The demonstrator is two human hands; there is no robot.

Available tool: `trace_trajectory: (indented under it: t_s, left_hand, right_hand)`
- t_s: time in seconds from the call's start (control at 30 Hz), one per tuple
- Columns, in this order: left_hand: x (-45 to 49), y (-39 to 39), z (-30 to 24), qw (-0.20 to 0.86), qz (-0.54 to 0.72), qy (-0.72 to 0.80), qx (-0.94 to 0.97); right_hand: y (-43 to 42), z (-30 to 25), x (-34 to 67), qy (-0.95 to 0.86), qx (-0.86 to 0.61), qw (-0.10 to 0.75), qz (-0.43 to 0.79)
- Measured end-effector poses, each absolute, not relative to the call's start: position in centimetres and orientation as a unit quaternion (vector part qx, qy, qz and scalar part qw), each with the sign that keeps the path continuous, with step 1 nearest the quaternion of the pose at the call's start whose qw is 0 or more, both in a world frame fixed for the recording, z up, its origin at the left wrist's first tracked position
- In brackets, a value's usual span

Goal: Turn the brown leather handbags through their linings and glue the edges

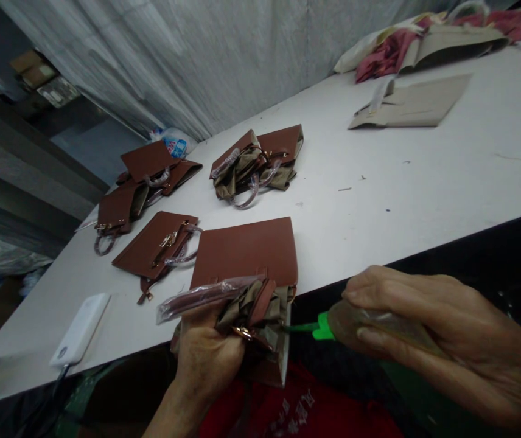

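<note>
A brown handbag (246, 249) rests partly on the near table edge, its olive lining (237, 307) bunched out and a plastic-wrapped handle (210, 297) across it. My left hand (210, 350) is closed around the bag's opening, next to a gold-coloured clasp; some fingers are hidden by the lining. In my right hand (402, 322) I grip a translucent squeeze bottle (370, 322) with a green nozzle (322, 327). The thin tip of the nozzle points left and reaches the bag's open edge. Whether it touches cannot be seen clearly.
Several more brown handbags (157, 243) lie on the white table (361, 231), to the left and behind. A white power bank-like box (80, 328) with a cable sits at front left. Beige bag pieces (416, 103) and pink cloth are at far right, before a grey curtain (251, 55).
</note>
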State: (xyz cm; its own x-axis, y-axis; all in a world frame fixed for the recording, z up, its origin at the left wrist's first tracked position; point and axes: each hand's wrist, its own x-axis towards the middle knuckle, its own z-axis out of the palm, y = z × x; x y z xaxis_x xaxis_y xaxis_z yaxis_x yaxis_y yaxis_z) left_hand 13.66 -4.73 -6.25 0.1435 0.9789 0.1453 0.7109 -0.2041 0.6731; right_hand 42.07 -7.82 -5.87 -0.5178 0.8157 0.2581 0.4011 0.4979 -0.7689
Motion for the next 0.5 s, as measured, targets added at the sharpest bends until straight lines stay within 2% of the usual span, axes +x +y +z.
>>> trace_trajectory:
  t_s: [0.17, 0.33, 0.5]
  left_hand:
    - [13.9, -4.7, -6.1, 0.237, 0.295, 0.58, 0.721]
    - [14.1, -4.7, -5.8, 0.246, 0.308, 0.572, 0.719]
    - [14.0, -4.6, -5.8, 0.247, 0.3, 0.57, 0.724]
  right_hand:
    - [-7.1, -6.1, 42.0, -0.824, -0.347, 0.324, 0.31]
    - [-4.8, -7.4, 42.3, -0.792, -0.438, 0.344, 0.25]
    - [-5.0, -7.5, 42.5, -0.781, -0.397, 0.312, 0.368]
